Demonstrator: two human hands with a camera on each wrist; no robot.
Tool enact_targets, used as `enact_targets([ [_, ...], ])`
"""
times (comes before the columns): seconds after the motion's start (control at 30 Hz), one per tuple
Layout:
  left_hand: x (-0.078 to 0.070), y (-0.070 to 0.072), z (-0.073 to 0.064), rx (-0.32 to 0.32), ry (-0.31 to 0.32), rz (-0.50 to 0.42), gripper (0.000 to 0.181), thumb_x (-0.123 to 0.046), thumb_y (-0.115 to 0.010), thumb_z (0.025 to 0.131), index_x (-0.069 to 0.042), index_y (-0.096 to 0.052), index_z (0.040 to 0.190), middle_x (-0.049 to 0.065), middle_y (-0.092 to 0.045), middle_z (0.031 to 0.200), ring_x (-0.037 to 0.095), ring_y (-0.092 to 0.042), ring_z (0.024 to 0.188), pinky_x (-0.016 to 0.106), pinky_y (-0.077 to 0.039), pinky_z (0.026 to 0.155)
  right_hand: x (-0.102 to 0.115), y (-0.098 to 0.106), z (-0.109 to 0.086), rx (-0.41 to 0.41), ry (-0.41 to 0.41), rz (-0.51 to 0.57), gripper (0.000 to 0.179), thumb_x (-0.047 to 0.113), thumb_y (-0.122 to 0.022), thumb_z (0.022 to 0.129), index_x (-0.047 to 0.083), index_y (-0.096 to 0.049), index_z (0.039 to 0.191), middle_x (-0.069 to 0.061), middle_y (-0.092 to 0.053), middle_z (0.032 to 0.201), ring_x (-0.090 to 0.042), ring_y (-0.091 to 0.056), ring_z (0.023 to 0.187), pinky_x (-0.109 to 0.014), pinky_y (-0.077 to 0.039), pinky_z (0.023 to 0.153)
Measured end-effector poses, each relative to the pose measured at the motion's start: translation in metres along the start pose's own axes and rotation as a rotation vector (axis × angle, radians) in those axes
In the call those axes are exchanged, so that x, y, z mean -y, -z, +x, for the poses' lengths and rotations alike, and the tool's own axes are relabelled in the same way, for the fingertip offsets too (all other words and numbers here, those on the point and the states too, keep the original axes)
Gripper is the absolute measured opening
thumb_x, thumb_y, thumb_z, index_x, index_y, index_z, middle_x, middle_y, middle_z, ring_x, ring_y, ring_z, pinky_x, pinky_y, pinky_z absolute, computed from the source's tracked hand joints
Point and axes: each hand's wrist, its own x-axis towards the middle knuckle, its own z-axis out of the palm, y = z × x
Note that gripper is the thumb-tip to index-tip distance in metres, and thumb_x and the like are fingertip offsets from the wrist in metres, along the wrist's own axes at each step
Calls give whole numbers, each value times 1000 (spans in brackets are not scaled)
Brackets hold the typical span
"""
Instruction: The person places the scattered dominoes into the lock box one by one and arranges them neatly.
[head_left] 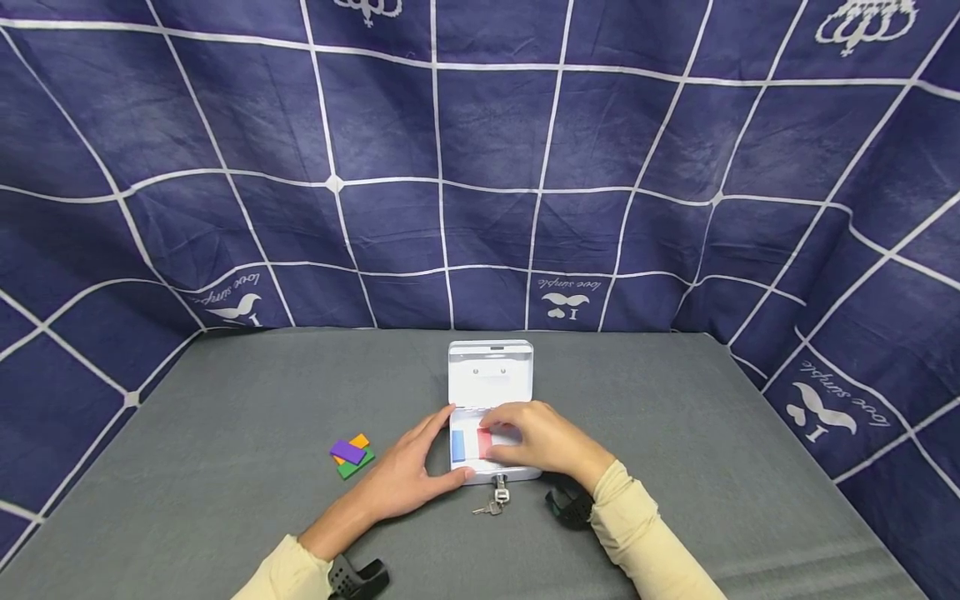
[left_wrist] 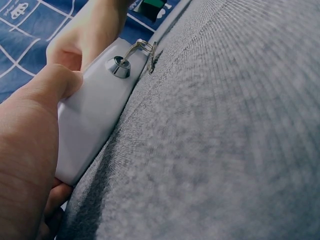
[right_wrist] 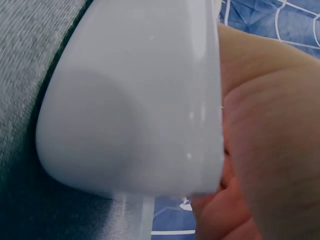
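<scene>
1. Small silver keys (head_left: 491, 503) hang from the lock, just nearer than both hands.
2. The left hand (head_left: 408, 475) grips the small white metal cash box (head_left: 491, 375) at its left front corner.
3. The right hand (head_left: 543, 437), fingers curled, reaches into the box, touching a red block (head_left: 483, 442) beside a blue block (head_left: 458, 446).
4. Its open lid stands beyond both hands.

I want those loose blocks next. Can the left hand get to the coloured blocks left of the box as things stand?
Probably yes. The blocks lie in the open on the mat, just left of the left hand, nothing between. But that hand grips the box and must let go first.
</scene>
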Motion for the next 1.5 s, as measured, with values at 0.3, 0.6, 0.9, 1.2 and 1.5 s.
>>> enact_targets([
  [0.3,0,-1,0,1,-12,-3,96,-63,-75,86,-26,-31,163,6,-44,161,34,-43,146,56,-38,116,-7,1,-13,-103,2,25,45,35,-78,92,13,-69,130,2,-72,126,-16,-66,120,-39,-51,104],
  [0.6,-1,1,-1,1,0,2,96,-62,-75,86,-25,-32,163,8,-44,161,35,-43,146,57,-38,116,-16,5,-34,-171,-49,-7,70,47,-83,85,16,-60,143,2,-62,141,-16,-56,131,-42,-46,110],
  [0.9,1,-1,0,-9,-13,-1,94,-61,-75,87,-22,-34,162,10,-46,159,38,-44,145,58,-38,115,-19,4,-55,-153,-133,-35,90,56,-83,81,13,-50,153,-1,-55,151,-23,-51,139,-48,-43,113],
  [1.2,-1,-1,0,-3,-19,11,95,-62,-75,87,-22,-33,162,9,-45,160,37,-44,145,58,-39,114,-27,-8,-66,-168,-188,84,94,54,-84,82,20,-41,159,1,-46,159,-25,-48,143,-51,-43,113],
  [1.5,-1,3,-1,4,-19,8,97,-59,-76,87,-18,-32,163,12,-45,160,35,-44,145,55,-39,116,-30,-15,-65,-180,-153,200,94,42,-88,83,18,-39,160,-2,-44,160,-24,-50,141,-35,-47,111],
])
